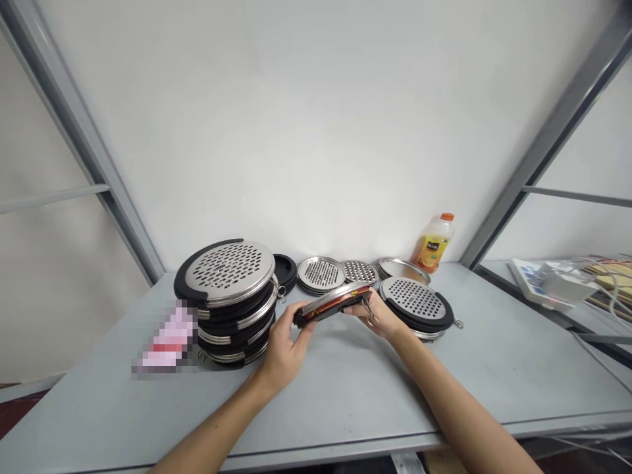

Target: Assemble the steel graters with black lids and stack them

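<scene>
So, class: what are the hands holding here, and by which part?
Both hold one round grater disc above the table. The left hand grips its left rim and the right hand its right rim, by the small ring.

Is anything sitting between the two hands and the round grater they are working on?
Nothing visible does. The left hand and right hand both already grip the round grater by its opposite edges, holding it above the table, between the stack of graters and a single grater.

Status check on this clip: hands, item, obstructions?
Left hand and right hand both grip one round grater above the table. Grater stack left, nothing blocking.
</scene>
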Demonstrator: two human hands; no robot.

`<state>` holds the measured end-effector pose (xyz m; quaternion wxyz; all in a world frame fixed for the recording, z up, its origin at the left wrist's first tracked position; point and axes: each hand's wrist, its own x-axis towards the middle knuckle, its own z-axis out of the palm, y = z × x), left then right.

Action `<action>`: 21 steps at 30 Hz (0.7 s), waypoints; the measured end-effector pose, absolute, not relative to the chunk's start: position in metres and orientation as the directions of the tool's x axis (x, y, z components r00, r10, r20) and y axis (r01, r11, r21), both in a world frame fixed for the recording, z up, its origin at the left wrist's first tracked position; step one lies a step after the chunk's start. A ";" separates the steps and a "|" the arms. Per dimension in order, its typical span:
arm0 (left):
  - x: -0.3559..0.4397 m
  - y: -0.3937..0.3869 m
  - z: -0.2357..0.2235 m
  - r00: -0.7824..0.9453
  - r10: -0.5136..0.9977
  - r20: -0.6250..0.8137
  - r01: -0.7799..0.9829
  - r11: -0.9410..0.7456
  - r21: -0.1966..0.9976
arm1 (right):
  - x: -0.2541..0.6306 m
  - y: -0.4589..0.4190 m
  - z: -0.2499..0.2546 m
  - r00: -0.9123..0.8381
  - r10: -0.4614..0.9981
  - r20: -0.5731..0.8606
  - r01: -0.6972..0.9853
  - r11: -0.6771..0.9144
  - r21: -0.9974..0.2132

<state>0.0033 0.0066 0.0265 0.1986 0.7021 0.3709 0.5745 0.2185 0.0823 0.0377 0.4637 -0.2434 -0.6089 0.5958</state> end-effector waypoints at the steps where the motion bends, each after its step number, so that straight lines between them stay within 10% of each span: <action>1: 0.003 0.006 0.027 0.093 0.722 0.685 0.308 -0.675 0.670 | 0.221 0.082 0.041 -0.465 0.839 0.283 -0.245 0.185 -0.952; 8: -0.001 0.007 0.025 0.259 0.553 0.792 0.422 -0.803 0.422 | 0.256 0.071 0.077 -0.201 0.802 0.562 -0.222 0.522 -0.824; 13: 0.000 0.007 0.029 0.408 0.446 0.797 0.463 -0.853 0.240 | 0.238 0.030 0.110 -0.590 0.652 0.475 0.317 0.729 -0.607; 21: -0.003 0.009 0.025 0.367 0.398 0.841 0.504 -0.845 0.180 | 0.205 0.023 0.116 -0.817 0.464 0.342 0.393 0.882 -0.259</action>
